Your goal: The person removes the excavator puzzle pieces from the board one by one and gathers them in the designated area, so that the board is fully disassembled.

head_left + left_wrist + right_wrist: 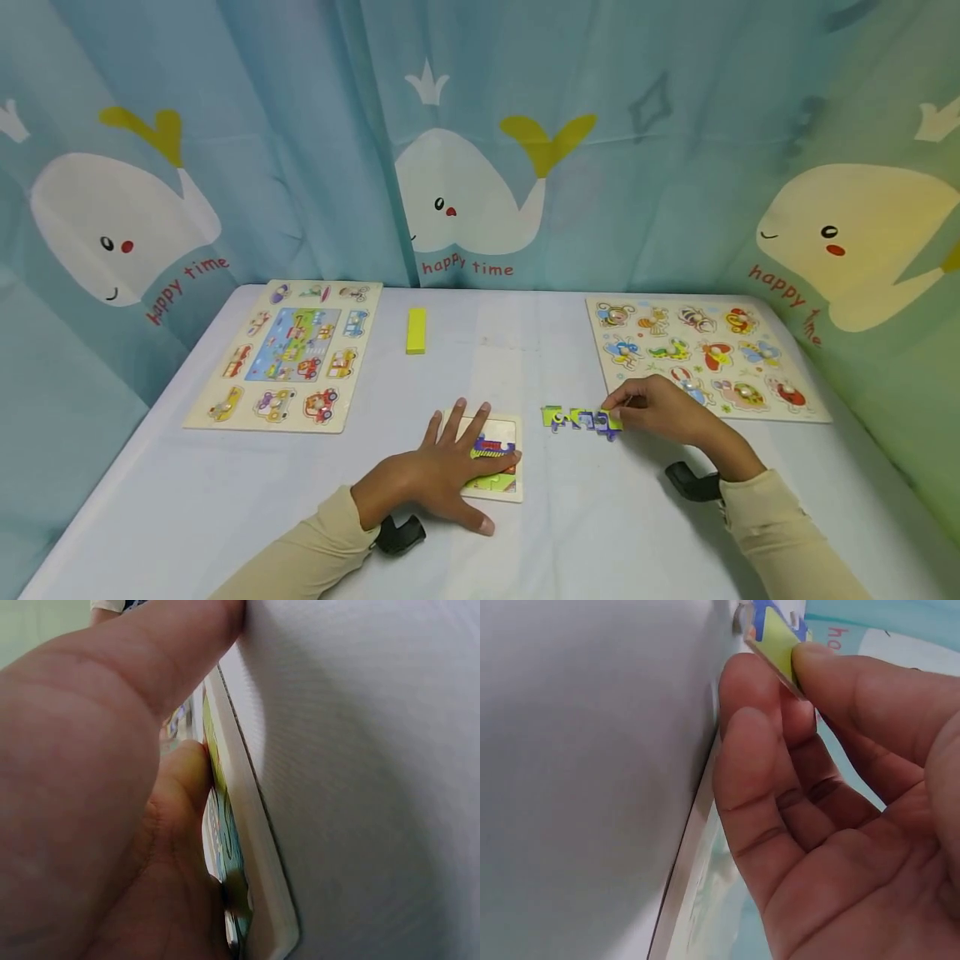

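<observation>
My left hand [442, 479] lies spread, fingers straight, on a small wooden jigsaw board [507, 427] with a purple, red and green picture partly fitted in its frame. The hand covers the board's left part; its pale edge [255, 847] shows up close in the left wrist view. To the right of the board, my right hand [663, 408] pinches a green and purple jigsaw piece [778, 641] between thumb and fingers, tilted off the table in the right wrist view. Left of that piece, a green piece [553, 414] and another patterned piece [581, 418] lie on the table.
A vehicle peg puzzle [360, 367] lies at the left, an insect peg puzzle [660, 367] at the right, partly behind my right hand. A yellow block [416, 331] lies toward the back on the white-covered table [480, 367]. A whale-print curtain [315, 167] hangs behind.
</observation>
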Available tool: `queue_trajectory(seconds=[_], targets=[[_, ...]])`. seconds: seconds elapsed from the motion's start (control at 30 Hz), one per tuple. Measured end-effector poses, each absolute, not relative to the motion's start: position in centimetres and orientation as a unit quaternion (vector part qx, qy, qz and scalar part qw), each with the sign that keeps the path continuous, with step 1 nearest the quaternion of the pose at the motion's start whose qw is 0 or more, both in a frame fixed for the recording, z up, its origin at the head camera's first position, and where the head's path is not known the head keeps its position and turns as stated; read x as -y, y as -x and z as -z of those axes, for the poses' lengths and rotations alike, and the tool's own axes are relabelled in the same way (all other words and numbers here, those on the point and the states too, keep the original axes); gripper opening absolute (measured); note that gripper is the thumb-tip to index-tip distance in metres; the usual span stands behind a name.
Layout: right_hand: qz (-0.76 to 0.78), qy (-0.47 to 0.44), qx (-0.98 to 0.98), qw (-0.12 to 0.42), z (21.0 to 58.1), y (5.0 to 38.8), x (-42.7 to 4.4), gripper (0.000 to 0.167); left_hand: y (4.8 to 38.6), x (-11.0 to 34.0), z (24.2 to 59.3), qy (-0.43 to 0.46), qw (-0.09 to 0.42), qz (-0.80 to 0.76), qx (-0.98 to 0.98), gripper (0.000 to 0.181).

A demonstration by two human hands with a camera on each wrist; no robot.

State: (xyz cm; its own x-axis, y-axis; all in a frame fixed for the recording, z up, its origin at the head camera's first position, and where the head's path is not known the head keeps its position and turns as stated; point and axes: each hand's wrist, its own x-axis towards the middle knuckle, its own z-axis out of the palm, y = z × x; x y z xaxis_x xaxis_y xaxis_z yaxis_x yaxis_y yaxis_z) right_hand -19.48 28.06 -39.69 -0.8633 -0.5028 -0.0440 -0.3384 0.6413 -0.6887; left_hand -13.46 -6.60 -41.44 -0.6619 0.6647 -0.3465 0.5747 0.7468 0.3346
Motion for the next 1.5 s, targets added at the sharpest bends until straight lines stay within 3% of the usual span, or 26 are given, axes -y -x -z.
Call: queue_trajectory(seconds=[0.47,1.07,1.33,1.5], targets=[[0.309,0.208,-0.925,0.079,39.5,18.8,-27.6,0.005,13.4,6.6,41.2,-0.342,0.227,-0.093,-0.907,0.088],[0.292,0.217,-0.929,0.063,39.1,19.0,-27.8,0.013,13.2,6.5,41.2,-0.339,0.224,-0.116,-0.906,0.088],[0.299,0.225,-0.927,0.036,38.6,19.1,-27.2,0.013,13.0,6.9,41.4,-0.363,0.199,-0.152,-0.897,0.089],[0.347,0.228,-0.908,0.058,38.6,19.1,-26.3,0.014,12.5,7.7,41.3,-0.353,0.197,-0.158,-0.901,0.087]])
